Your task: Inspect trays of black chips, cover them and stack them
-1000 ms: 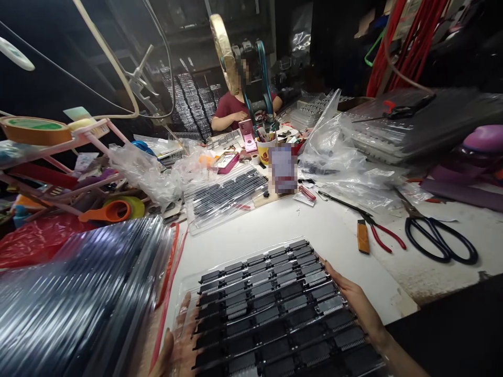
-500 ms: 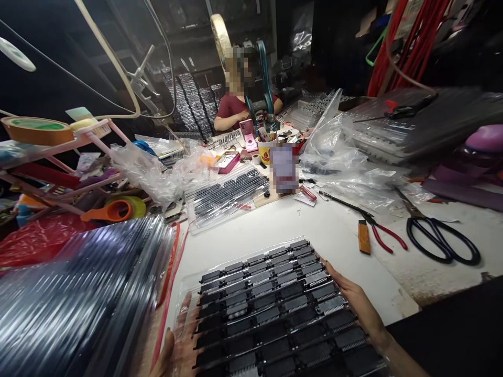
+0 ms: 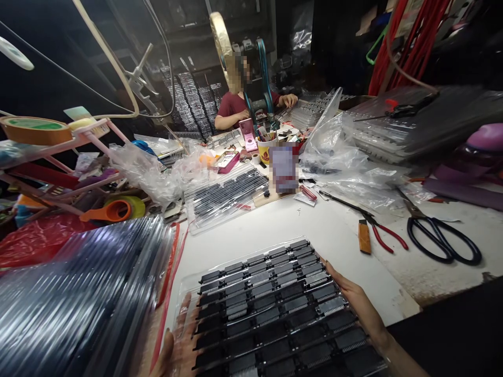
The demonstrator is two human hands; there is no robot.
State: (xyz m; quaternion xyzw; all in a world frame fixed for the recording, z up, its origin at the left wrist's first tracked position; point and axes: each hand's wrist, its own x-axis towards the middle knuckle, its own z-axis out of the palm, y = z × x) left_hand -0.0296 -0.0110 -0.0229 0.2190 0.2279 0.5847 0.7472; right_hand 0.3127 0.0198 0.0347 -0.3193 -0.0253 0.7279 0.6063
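Gripping clear tray (image 3: 186, 283) w/ blk parts (image 3: 283, 303); L hand (image 3: 178, 340) under L side; R hand (image 3: 356, 297) on R edge

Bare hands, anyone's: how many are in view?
4: left hand and right hand holding the clear plastic tray of black parts; across the white table, a maroon-shirted person's lower hand and higher hand.

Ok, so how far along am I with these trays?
The tray in hand, held by the left hand and right hand, looks loaded: black parts line its visible rows. The stack at left may be finished trays, but it's too blurred to confirm. As for what's left, the far tray lies apart on the table; I can't tell whether it needs work.
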